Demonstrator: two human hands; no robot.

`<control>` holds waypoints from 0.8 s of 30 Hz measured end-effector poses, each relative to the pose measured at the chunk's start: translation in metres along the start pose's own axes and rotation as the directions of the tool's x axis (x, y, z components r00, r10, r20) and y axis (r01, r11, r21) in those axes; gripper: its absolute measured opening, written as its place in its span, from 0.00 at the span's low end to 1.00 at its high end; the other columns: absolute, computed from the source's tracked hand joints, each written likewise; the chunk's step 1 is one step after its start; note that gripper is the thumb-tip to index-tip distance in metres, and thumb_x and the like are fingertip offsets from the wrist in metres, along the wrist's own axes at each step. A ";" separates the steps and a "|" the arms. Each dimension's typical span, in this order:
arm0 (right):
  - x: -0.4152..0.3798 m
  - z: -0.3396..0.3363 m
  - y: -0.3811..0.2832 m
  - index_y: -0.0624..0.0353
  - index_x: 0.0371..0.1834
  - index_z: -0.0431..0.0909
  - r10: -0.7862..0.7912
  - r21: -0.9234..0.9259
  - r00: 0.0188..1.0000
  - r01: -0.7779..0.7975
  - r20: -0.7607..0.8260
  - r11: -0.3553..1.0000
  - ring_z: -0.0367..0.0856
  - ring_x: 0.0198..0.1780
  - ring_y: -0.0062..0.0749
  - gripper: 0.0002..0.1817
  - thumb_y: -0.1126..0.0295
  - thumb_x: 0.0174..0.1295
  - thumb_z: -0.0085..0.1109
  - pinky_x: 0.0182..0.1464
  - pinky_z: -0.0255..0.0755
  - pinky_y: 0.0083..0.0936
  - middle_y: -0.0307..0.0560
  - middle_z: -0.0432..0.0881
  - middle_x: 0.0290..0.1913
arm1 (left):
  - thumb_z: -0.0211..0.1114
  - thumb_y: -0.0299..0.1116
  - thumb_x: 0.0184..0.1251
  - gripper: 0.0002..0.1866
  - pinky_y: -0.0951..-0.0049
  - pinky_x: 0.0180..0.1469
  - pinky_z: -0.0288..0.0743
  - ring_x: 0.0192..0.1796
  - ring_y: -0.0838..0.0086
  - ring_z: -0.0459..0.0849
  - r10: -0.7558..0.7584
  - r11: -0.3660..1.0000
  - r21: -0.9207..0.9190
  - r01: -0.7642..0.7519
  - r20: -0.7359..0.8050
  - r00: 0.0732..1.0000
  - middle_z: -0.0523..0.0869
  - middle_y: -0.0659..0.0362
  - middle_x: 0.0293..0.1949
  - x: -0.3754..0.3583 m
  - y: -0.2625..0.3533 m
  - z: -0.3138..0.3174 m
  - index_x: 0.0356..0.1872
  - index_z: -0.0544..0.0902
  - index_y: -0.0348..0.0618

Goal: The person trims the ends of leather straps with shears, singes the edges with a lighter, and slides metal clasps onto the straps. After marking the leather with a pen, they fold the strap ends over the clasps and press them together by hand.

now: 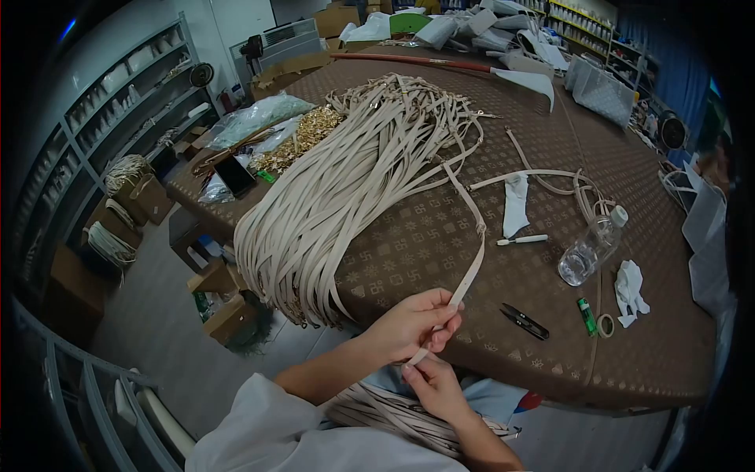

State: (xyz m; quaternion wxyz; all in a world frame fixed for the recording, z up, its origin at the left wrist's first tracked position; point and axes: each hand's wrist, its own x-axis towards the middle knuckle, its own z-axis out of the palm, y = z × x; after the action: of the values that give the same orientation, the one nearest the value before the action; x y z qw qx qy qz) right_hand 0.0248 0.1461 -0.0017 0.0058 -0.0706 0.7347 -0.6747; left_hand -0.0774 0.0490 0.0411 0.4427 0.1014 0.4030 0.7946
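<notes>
A narrow cream strap (pixel 473 271) runs from the pile on the table down into my hands. My left hand (pixel 413 324) pinches it between thumb and fingers near the table's front edge. Just below, my right hand (pixel 435 387) grips a lower stretch of the same strap between thumb and forefinger. Part of the strap between the hands is covered by my left fingers. On my lap lies a bundle of similar straps (pixel 385 417), partly hidden by my arms. A large heap of cream straps (pixel 314 208) with metal ends drapes over the table edge to the left.
On the brown patterned tablecloth (pixel 409 244) lie black thread snips (pixel 524 322), a green tube (pixel 587 316), a tape roll (pixel 605 326), a plastic bottle (pixel 586 252), crumpled tissue (pixel 630 293), a phone (pixel 234 175) and gold hardware (pixel 303 139). Open boxes (pixel 216 307) stand on the floor.
</notes>
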 end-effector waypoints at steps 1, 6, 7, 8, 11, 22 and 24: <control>-0.001 0.004 0.003 0.66 0.33 0.77 0.131 0.161 0.988 -0.143 0.083 0.977 0.69 0.30 0.19 0.10 0.70 0.60 0.49 0.31 0.65 0.16 0.42 0.75 0.31 | 0.48 0.28 0.66 0.05 0.87 0.20 0.57 0.21 0.84 0.65 0.008 0.991 -0.134 -0.004 0.025 1.000 0.73 0.61 0.26 0.004 0.004 -0.003 0.39 0.68 0.40; -0.011 -0.004 -0.008 0.63 0.29 0.77 0.148 0.129 0.981 -0.165 0.128 0.978 0.62 0.25 0.13 0.13 0.66 0.64 0.45 0.27 0.56 0.11 0.32 0.69 0.22 | 0.47 0.26 0.65 0.03 0.86 0.19 0.52 0.20 0.83 0.60 0.304 0.897 -0.297 -0.328 -0.126 0.944 0.70 0.59 0.28 0.037 0.057 -0.030 0.37 0.67 0.38; -0.015 -0.004 -0.007 0.62 0.28 0.77 0.124 0.124 0.976 -0.147 0.179 0.981 0.61 0.24 0.12 0.13 0.66 0.64 0.45 0.27 0.56 0.11 0.32 0.69 0.22 | 0.46 0.26 0.66 0.03 0.86 0.19 0.52 0.20 0.83 0.60 0.365 0.860 -0.329 -0.390 -0.136 0.921 0.70 0.59 0.29 0.046 0.070 -0.040 0.37 0.67 0.38; -0.019 -0.005 -0.007 0.62 0.28 0.77 0.101 0.121 0.968 -0.131 0.230 0.984 0.60 0.24 0.12 0.14 0.67 0.64 0.45 0.27 0.55 0.11 0.32 0.69 0.21 | 0.46 0.26 0.66 0.03 0.86 0.19 0.52 0.20 0.83 0.60 0.368 0.857 -0.335 -0.392 -0.134 0.920 0.70 0.59 0.29 0.054 0.081 -0.049 0.37 0.67 0.38; -0.025 -0.014 -0.011 0.61 0.26 0.76 0.139 0.052 0.929 -0.166 0.343 0.985 0.60 0.23 0.12 0.14 0.65 0.64 0.45 0.26 0.54 0.10 0.32 0.69 0.21 | 0.44 0.27 0.67 0.05 0.86 0.21 0.57 0.22 0.82 0.62 0.460 0.738 -0.411 -0.536 -0.275 0.844 0.69 0.59 0.29 0.075 0.104 -0.079 0.36 0.67 0.37; 0.006 -0.020 -0.015 0.60 0.25 0.72 0.253 0.273 0.963 -0.219 -0.094 0.937 0.65 0.22 0.14 0.16 0.62 0.65 0.42 0.25 0.56 0.12 0.35 0.71 0.20 | 0.49 0.35 0.67 0.15 0.78 0.42 0.70 0.38 0.80 0.75 0.023 0.896 0.443 -0.030 0.020 1.000 0.79 0.59 0.33 -0.023 -0.020 -0.006 0.40 0.77 0.32; 0.004 -0.017 -0.016 0.61 0.24 0.73 0.259 0.258 0.963 -0.233 -0.071 0.938 0.66 0.24 0.14 0.16 0.64 0.65 0.42 0.27 0.59 0.12 0.35 0.71 0.20 | 0.49 0.34 0.67 0.14 0.79 0.43 0.69 0.39 0.81 0.74 0.050 0.918 0.396 -0.034 -0.031 0.998 0.79 0.60 0.33 -0.028 -0.021 -0.011 0.40 0.77 0.32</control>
State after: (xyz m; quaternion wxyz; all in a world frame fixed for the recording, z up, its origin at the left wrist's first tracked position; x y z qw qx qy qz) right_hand 0.0204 0.1611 0.0156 0.0605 0.0584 0.6472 -0.7576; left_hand -0.0535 0.0273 0.0240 0.3876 0.1812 0.5617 0.7081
